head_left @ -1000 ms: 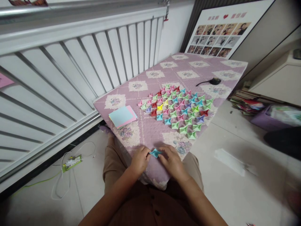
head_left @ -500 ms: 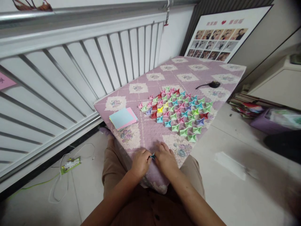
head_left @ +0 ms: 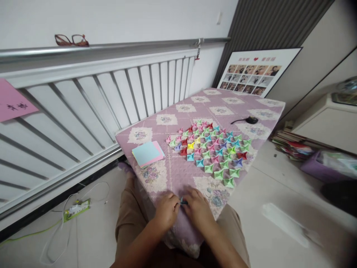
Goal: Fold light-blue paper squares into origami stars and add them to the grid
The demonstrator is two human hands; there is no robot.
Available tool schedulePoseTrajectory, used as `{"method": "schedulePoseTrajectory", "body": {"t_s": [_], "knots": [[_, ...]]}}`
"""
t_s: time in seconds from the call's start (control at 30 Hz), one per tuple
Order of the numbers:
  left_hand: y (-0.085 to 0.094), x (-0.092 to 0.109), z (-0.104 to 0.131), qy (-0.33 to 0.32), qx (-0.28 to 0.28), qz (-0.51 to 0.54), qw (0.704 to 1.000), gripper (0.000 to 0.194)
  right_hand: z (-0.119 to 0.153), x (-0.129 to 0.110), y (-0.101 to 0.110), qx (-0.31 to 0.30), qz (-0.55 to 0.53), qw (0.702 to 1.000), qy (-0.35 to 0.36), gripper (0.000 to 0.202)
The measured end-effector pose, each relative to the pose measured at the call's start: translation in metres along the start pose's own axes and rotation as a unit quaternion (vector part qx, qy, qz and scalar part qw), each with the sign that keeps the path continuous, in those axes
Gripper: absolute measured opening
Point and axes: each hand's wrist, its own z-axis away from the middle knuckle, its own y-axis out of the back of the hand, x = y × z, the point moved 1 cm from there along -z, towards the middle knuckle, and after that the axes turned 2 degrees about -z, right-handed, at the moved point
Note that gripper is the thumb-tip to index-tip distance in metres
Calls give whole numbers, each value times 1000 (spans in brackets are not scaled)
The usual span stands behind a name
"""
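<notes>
Between my two hands, near the table's front corner, is a small folded piece of blue paper (head_left: 183, 201), mostly covered by fingers. My left hand (head_left: 166, 210) pinches its left end. On its right end, the fingers of my right hand (head_left: 198, 208) are closed. Ahead of the hands stand several rows of small folded paper stars (head_left: 219, 174) in green, pink, blue, red, yellow and purple. A stack of square paper sheets (head_left: 147, 152), light blue on top with pink and yellow edges below, lies to the left of them.
A purple flowered cloth (head_left: 178, 178) covers the table. A black corded object (head_left: 251, 120) lies toward the far right. A white radiator (head_left: 106, 100) runs along the left, with glasses (head_left: 71, 40) on the pipe above. On the floor is a power strip (head_left: 76, 209).
The view has tilted upward, so everything sits lower and the glasses show fully. Both hands still hold the blue paper, whose visible part looks slightly flatter.
</notes>
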Motion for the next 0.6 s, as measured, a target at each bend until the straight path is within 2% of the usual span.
{"method": "schedulePoseTrajectory", "body": {"t_s": [0.13,0.27,0.37,0.43,0.6], "knots": [[2,-4,-4,12,30,46,998,17,-10,33,2,114,-81,989,41,19],[12,-10,-21,70,65,66,993,15,-26,66,-4,143,-89,985,34,17],[27,-14,-45,96,96,58,989,11,-33,78,-13,147,-41,987,52,16],[41,-15,-65,106,116,42,987,9,-34,80,-18,173,-7,983,57,16],[80,-9,-124,106,164,-14,981,6,-34,83,-24,189,-6,980,64,14]]}}
